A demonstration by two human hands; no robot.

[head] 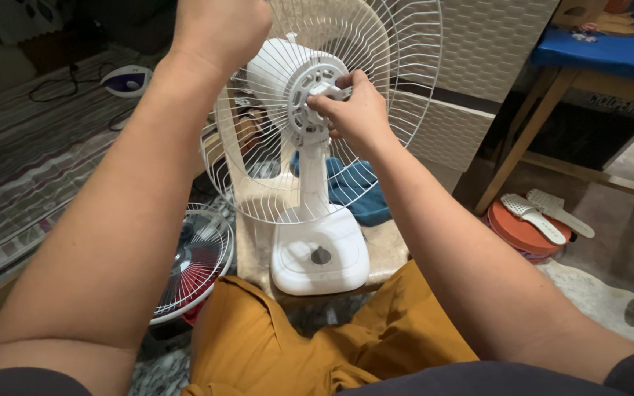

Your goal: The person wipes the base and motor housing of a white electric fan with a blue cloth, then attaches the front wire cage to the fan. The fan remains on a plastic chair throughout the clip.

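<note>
A white table fan stands on its base [320,257] in front of me, its blades off and only the rear wire guard [405,81] mounted. My right hand [354,110] pinches a small part at the centre of the white motor hub [299,81]. My left hand [218,26] grips the upper left of the guard rim from above, its fingers mostly hidden behind the hand. The fan rests on a pale stool top [387,249] just beyond my orange-clad lap [288,345].
The front wire guard [196,264] with a red centre leans on the floor at the left. A blue cloth [357,194] lies behind the fan. A striped mattress [31,147], white woven drawers [478,51], a wooden table with blue cover [603,55] and white slippers [544,213] surround me.
</note>
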